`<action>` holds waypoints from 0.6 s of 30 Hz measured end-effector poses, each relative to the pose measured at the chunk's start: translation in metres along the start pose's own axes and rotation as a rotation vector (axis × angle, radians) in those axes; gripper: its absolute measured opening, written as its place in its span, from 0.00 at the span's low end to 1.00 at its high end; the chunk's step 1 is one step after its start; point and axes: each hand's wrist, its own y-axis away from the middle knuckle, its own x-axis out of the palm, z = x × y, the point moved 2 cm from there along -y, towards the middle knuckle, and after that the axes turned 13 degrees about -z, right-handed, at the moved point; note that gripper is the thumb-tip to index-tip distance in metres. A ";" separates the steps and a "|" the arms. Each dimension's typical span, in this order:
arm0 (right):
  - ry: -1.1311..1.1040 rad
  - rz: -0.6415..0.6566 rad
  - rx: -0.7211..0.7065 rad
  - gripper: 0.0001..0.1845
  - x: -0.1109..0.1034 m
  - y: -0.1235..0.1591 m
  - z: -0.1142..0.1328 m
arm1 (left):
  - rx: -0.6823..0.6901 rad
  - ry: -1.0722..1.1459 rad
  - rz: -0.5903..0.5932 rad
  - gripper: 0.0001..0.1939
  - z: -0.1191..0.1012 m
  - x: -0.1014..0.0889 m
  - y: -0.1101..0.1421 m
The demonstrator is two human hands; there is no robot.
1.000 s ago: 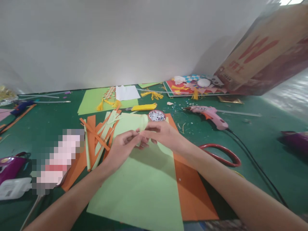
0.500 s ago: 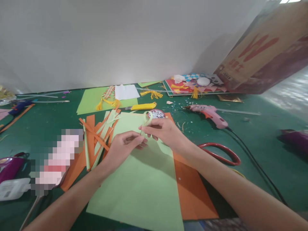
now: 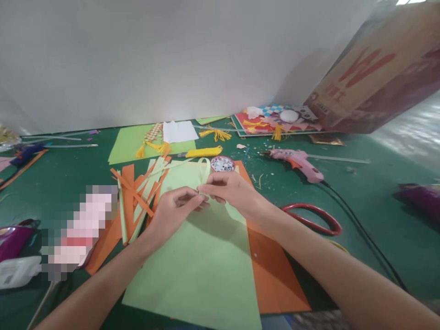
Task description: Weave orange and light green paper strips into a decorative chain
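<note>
A narrow light green paper strip [image 3: 206,170] is bent into an upright loop above the far part of a pale green sheet [image 3: 202,270]. The fingertips of my right hand [image 3: 232,187] pinch the strip at the loop's base. Close beside them, my left hand [image 3: 178,204] is closed with thumb and fingers together on the same strip; its exact grip is partly hidden. Under the green sheet an orange sheet [image 3: 275,270] sticks out on the right. Loose orange strips [image 3: 129,197] and pale green strips lie left of my left hand.
Beyond my hands lie a yellow utility knife [image 3: 205,151] and a round patterned disc [image 3: 222,163]. To the right are a pink glue gun [image 3: 300,164] with its cord and a red scissor handle [image 3: 311,219]. A white bottle [image 3: 19,272] lies far left; a paper bag [image 3: 374,68] stands back right.
The loop has changed from a round curl to a narrower teardrop shape. My right hand has shifted slightly down and left, close against my left fingertips.
</note>
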 end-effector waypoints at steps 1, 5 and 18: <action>-0.005 -0.001 -0.002 0.14 0.000 0.000 0.000 | 0.002 0.002 0.007 0.10 0.000 0.000 0.000; -0.014 0.008 0.004 0.13 0.001 0.001 0.002 | -0.006 0.089 -0.022 0.11 -0.001 -0.001 0.000; -0.156 0.057 0.093 0.14 -0.003 -0.001 0.003 | -0.229 0.350 0.230 0.14 0.003 0.001 -0.001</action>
